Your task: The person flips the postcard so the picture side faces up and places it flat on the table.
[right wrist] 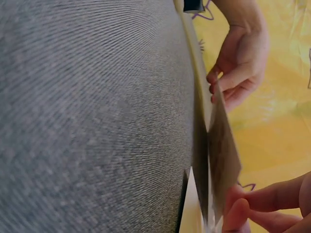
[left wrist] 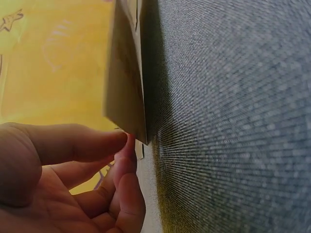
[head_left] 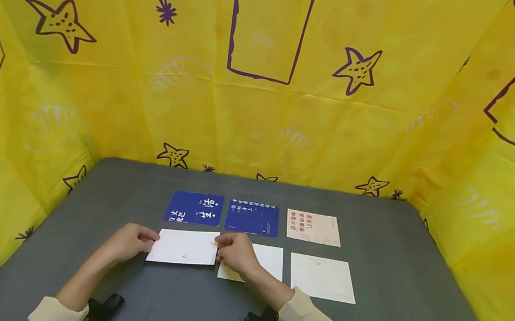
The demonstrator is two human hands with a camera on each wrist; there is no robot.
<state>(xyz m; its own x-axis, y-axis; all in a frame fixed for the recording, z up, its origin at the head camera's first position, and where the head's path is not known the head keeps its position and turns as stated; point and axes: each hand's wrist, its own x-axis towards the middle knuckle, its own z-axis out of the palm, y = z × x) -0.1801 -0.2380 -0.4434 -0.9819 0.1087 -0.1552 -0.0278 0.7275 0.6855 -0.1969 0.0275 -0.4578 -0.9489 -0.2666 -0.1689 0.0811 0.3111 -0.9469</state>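
A white postcard [head_left: 183, 247] with small print is held between both hands, slightly above the grey table. At its left edge, my left hand [head_left: 127, 242] pinches it between thumb and fingers. My right hand [head_left: 237, 253] pinches the right end near the upper corner. In the left wrist view the postcard [left wrist: 125, 77] is seen almost edge-on, tilted off the cloth. Under the right hand and forearm lies a second white card [head_left: 272, 260], partly hidden. The right wrist view shows the held postcard [right wrist: 223, 145] spanning from one hand to the other.
Behind the hands lie two dark blue cards [head_left: 194, 208] [head_left: 252, 218] and a beige card [head_left: 314, 228], all with printed characters. A third white card [head_left: 322, 278] lies to the right. Yellow patterned cloth [head_left: 265, 106] surrounds the grey table [head_left: 397, 259] at back and sides.
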